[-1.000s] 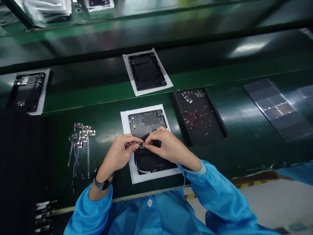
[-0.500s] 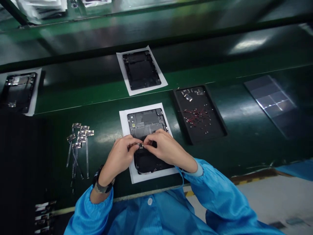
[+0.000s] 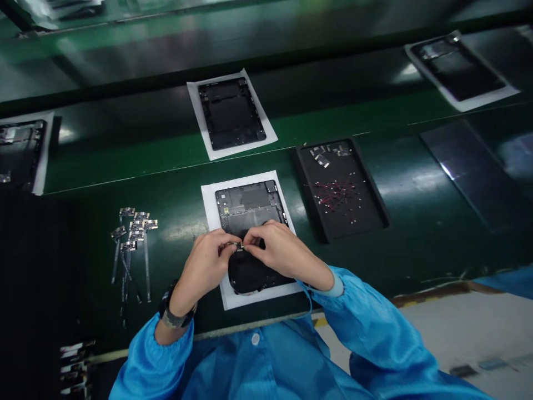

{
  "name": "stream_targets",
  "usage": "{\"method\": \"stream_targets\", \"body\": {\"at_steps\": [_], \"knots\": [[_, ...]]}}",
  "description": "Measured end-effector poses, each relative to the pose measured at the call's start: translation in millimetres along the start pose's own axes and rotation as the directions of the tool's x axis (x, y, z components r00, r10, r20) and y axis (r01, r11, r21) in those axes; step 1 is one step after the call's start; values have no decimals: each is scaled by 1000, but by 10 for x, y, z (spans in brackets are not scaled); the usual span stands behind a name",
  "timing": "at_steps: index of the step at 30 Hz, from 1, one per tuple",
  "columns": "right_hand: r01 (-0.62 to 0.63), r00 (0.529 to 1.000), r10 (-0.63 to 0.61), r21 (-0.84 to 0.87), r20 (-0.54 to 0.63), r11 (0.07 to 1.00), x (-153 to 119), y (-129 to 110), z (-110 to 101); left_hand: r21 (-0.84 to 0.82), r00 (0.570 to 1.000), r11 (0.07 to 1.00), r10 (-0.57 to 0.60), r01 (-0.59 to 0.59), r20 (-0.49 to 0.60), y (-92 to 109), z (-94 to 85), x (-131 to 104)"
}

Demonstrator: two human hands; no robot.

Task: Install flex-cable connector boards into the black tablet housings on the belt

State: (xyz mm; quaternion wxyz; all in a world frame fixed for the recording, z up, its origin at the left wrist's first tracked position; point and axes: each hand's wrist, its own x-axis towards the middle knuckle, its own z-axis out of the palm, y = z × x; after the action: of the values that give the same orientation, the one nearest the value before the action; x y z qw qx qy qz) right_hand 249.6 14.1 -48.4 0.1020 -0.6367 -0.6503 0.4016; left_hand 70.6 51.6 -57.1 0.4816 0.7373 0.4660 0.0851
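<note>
A small circuit board (image 3: 239, 246) is pinched between the fingertips of both hands. My left hand (image 3: 208, 260), with a watch on the wrist, grips its left end. At its right end, the thumb and forefinger of my right hand (image 3: 277, 244) are closed on it. Both hands are over a black tablet housing (image 3: 250, 206), which lies on a white sheet (image 3: 212, 214) in front of me. Fingers cover the middle of the housing.
Several small boards with ribbon cables (image 3: 136, 229) lie at the left. A black tray (image 3: 345, 222) at the right holds red-wired parts. Beyond, other housings (image 3: 233, 114) rest on white sheets. A dark translucent sheet (image 3: 466, 172) lies far right.
Housings on the far strip have shifted left, and one on a white sheet has come into view at the far right. My hands keep their pinch, almost unmoved.
</note>
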Motion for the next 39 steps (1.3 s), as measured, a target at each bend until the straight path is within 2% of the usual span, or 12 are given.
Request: {"method": "stream_targets", "body": {"at_steps": [9, 12, 16, 20, 25, 34, 36, 37, 39], "knots": [[7, 1000, -6, 53, -16, 999, -9, -10, -25, -94, 998, 994, -49, 52, 30, -11, 8, 31], [12, 999, -7, 147, -32, 989, 0, 23, -39, -161, 998, 985, -53, 60, 46, -25, -31, 31], [10, 999, -21, 362, 26, 932, 31, 94, -72, -206, 996, 978, -17, 35, 89, -39, -118, 29], [-17, 992, -48, 486, 120, 874, 62, 135, -117, -235, 991, 972, 28, 2, 127, -61, -148, 28], [-29, 979, -88, 553, 183, 833, 79, 181, -158, -266, 989, 964, 64, -26, 135, -69, -131, 15], [-20, 973, -117, 584, 196, 812, 123, 213, -130, -281, 996, 959, 51, -28, 75, 11, -91, 19], [23, 978, -133, 555, 160, 832, 77, 214, -226, -315, 997, 949, 31, -5, 75, 20, -111, 2], [63, 986, -134, 528, 97, 847, 27, 229, -292, -345, 997, 939, 17, 8, 69, 19, -136, -11], [136, 988, -90, 438, -125, 888, -133, 293, -423, -438, 1000, 899, -15, 18, 9, 2, -211, -38]]}}
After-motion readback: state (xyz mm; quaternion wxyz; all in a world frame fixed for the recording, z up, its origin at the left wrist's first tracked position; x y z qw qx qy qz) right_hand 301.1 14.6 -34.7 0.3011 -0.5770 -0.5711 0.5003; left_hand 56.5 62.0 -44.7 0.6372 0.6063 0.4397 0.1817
